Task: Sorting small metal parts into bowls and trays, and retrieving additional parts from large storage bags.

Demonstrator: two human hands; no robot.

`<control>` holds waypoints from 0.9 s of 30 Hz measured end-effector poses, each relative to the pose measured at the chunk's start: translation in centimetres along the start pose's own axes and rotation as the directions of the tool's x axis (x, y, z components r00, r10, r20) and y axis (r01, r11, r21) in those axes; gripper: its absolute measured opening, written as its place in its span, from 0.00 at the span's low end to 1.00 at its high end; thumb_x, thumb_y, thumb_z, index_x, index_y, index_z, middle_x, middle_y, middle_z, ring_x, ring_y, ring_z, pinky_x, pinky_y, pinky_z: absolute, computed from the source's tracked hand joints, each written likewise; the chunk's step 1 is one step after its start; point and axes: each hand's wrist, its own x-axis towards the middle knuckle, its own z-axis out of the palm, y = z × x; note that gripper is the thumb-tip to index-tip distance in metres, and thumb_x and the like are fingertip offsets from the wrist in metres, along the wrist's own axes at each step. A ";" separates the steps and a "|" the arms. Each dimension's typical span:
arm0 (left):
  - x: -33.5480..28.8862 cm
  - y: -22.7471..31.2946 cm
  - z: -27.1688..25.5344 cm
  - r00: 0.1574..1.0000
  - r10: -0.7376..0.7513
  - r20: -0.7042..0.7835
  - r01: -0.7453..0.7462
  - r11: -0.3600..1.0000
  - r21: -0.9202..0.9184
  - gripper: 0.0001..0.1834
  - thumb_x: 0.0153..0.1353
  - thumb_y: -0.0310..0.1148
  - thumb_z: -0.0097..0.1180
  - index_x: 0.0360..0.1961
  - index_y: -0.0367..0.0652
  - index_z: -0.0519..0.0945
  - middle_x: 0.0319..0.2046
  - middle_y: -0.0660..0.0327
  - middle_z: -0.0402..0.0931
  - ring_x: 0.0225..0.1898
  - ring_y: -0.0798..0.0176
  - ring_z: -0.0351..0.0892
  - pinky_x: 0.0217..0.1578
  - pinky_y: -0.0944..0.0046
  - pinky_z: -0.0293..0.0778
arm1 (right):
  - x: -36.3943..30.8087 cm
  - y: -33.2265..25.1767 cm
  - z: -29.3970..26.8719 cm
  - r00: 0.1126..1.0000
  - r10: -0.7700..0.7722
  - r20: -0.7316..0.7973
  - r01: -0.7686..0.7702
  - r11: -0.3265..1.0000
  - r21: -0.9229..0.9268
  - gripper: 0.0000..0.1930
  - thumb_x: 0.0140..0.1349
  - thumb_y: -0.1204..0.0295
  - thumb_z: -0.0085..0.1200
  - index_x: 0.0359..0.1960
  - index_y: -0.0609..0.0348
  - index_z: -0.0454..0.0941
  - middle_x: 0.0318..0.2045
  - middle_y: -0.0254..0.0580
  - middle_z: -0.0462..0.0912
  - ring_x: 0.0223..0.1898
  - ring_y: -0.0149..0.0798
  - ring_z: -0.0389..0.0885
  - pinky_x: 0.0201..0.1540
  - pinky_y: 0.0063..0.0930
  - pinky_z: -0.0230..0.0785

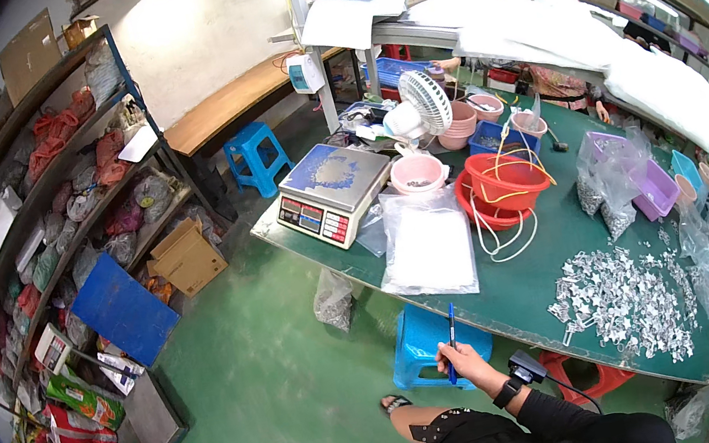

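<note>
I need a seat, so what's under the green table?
Near your right hand, a blue stool and a red stool partly show; the tabletop hides anything further back.

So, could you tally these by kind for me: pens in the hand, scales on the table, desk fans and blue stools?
Slim blue pen in the right hand: 1
Flat-topped white digital scale on the green table: 1
White round-headed desk fan: 1
Blue plastic stools: 2
Total: 5
</note>
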 end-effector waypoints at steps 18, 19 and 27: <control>20.6 -28.9 -33.9 0.962 -0.240 0.131 0.252 0.963 -0.091 0.16 0.43 0.29 0.48 0.37 0.51 0.69 0.35 0.72 0.65 0.39 0.71 0.60 0.34 0.69 0.54 | 41.6 -13.6 35.6 0.948 -0.109 0.300 0.082 0.991 0.103 0.18 0.55 0.58 0.36 0.21 0.61 0.68 0.15 0.31 0.70 0.19 0.24 0.66 0.24 0.16 0.60; 21.3 -30.7 -35.7 0.959 -0.245 0.145 0.262 0.959 -0.112 0.16 0.43 0.29 0.48 0.37 0.51 0.69 0.35 0.72 0.65 0.39 0.71 0.60 0.34 0.69 0.54 | 44.1 -13.6 36.1 0.962 -0.100 0.256 0.077 0.992 0.096 0.18 0.55 0.58 0.36 0.22 0.61 0.67 0.15 0.32 0.70 0.19 0.24 0.66 0.24 0.16 0.60; 35.7 -45.9 -48.4 0.950 -0.128 0.285 0.221 0.920 -0.325 0.15 0.43 0.29 0.48 0.37 0.51 0.69 0.35 0.72 0.65 0.38 0.71 0.60 0.34 0.69 0.54 | 57.1 -16.0 37.9 0.958 -0.030 -0.284 0.078 0.984 0.161 0.16 0.55 0.61 0.36 0.22 0.62 0.67 0.16 0.34 0.70 0.20 0.26 0.68 0.24 0.17 0.61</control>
